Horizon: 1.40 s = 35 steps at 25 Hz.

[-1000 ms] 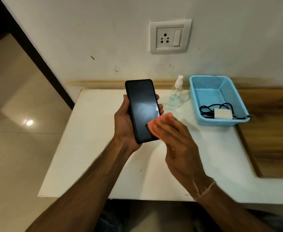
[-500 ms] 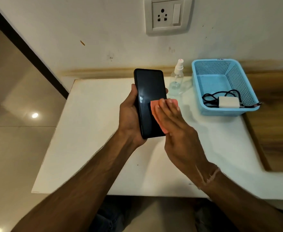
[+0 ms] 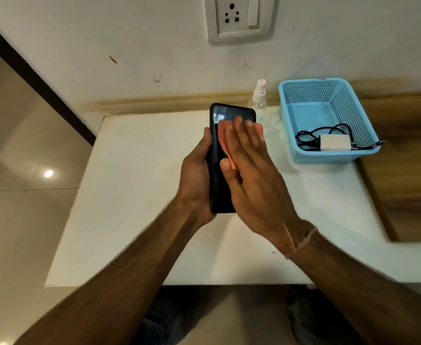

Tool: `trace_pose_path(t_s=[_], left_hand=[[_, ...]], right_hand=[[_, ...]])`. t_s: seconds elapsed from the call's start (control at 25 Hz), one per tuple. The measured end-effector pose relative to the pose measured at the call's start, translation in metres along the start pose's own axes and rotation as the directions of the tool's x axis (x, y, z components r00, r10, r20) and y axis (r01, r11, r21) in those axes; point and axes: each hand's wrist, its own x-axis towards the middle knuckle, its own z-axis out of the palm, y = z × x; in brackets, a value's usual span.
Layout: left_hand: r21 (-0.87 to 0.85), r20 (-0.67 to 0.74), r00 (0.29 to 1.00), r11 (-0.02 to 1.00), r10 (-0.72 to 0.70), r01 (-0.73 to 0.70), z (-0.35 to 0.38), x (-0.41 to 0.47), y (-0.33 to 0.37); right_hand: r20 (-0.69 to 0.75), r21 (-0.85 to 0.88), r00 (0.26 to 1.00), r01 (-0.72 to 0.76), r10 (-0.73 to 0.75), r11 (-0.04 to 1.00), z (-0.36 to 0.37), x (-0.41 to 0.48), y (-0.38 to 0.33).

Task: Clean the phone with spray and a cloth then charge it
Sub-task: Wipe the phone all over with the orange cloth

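- The white table (image 3: pixel 129 195) fills the middle of the view and runs up to the wall, with a wooden surface (image 3: pixel 408 170) joining it on the right.
- The left forearm (image 3: pixel 119 282) comes in from the lower left and slants up toward the centre; the right forearm (image 3: pixel 353 277) comes in from the lower right, with a thin thread band (image 3: pixel 304 241) round the wrist.
- The blue basket (image 3: pixel 328 155) stands at the back right of the table, holding a white charger (image 3: pixel 335 142) and a black cable (image 3: pixel 311 135).
- The right hand (image 3: pixel 251 175) lies flat, palm down, over the screen, fingers straight and close together, thumb angled out to the left, pressing the cloth against the glass.
- The left hand (image 3: pixel 195 180) is curled round the left edge of the phone, thumb along the side; the other fingers are hidden behind it.
- The black phone (image 3: pixel 219 180) is held upright above the table, screen toward the camera, its right half mostly covered.
- The wall socket (image 3: pixel 239 16) sits high on the wall above the phone.
- The orange cloth (image 3: pixel 223 135) shows under and beside the right fingers, near the phone's top.
- The spray bottle (image 3: pixel 258 98) stands at the back, between phone and basket.
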Motion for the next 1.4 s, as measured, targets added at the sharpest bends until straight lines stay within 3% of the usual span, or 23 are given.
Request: trace_pose_path(t_s=[0.12,0.28,0.36,0.44,0.56,0.68,0.8,0.96,1.04,1.12,1.2,1.28,1.4], left_hand=[[0.027,-0.008,1.0,0.999,-0.019,0.019,0.002,-0.004,0.004],[-0.099,-0.012,0.999,0.995,-0.031,0.03,-0.007,-0.004,0.028],[-0.146,-0.037,0.999,0.989,-0.017,0.011,-0.009,-0.004,0.032],[-0.123,-0.068,0.997,0.992,-0.026,0.017,-0.006,-0.006,0.026],[0.009,-0.129,0.991,0.999,-0.042,0.044,0.001,-0.008,0.009],[0.081,-0.16,0.985,0.993,-0.067,0.08,0.011,-0.012,-0.006],[0.099,-0.185,0.982,0.994,-0.032,0.051,0.009,-0.01,-0.002],[-0.005,-0.137,0.99,0.999,-0.042,0.041,-0.001,-0.009,0.017],[-0.018,-0.111,0.991,0.997,-0.071,0.069,-0.001,-0.01,0.016],[0.025,-0.093,0.992,0.996,-0.085,0.088,0.002,-0.013,0.007],[0.09,-0.106,0.991,0.992,-0.079,0.089,0.007,-0.014,-0.008],[0.134,-0.121,0.99,0.987,-0.067,0.083,0.01,-0.016,-0.019],[0.052,-0.073,0.995,0.997,-0.061,0.065,0.006,-0.018,-0.013]], right_hand=[[0.035,0.016,0.999,-0.014,0.013,1.0,0.006,-0.005,-0.009],[0.146,0.001,0.958,0.251,-0.249,0.968,0.017,-0.052,-0.023],[0.152,0.01,0.937,0.316,-0.314,0.949,0.013,-0.058,-0.014],[0.137,0.012,0.953,0.272,-0.271,0.962,0.009,-0.052,-0.004],[0.075,0.055,0.997,0.027,-0.031,0.998,0.006,-0.026,0.004],[-0.12,0.145,0.984,-0.113,0.131,0.983,0.001,0.005,0.01],[-0.249,0.16,0.966,-0.034,0.074,0.986,0.002,0.005,0.01],[-0.107,0.169,0.977,0.2,-0.184,0.965,0.007,-0.032,-0.001],[-0.108,0.123,0.956,0.287,-0.274,0.95,0.002,-0.031,0.005],[-0.2,0.084,0.955,0.241,-0.221,0.967,-0.006,-0.014,0.013],[-0.295,0.068,0.952,0.104,-0.08,0.992,-0.016,0.01,0.022],[-0.317,0.074,0.948,0.022,0.003,0.997,-0.018,0.025,0.024],[-0.273,0.148,0.96,0.096,-0.053,0.984,-0.01,0.015,0.014]])
